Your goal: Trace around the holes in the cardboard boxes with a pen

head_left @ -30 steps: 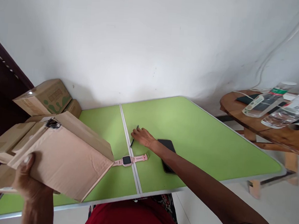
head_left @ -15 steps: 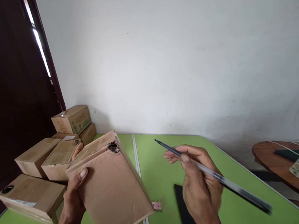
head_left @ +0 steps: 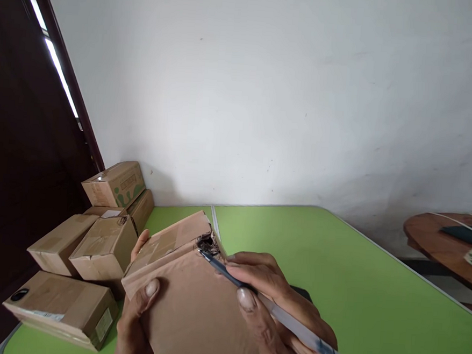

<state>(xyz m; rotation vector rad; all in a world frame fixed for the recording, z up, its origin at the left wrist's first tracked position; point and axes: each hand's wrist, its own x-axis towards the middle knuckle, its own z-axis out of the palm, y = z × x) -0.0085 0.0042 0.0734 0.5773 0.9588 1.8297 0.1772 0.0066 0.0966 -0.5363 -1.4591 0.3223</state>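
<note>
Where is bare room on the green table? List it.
Widest: green tabletop between white wall, right edge and right hand. Smaller: between stacked brown cardboard boxes and white seam, behind the held tan cardboard box. Crowded: the left end, under the boxes.

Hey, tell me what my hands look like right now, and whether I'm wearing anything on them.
Your left hand and right hand are both bare, with no gloves or visible rings. Both thumbs show broad, rounded nails. No sleeve or cuff is in view.
</note>
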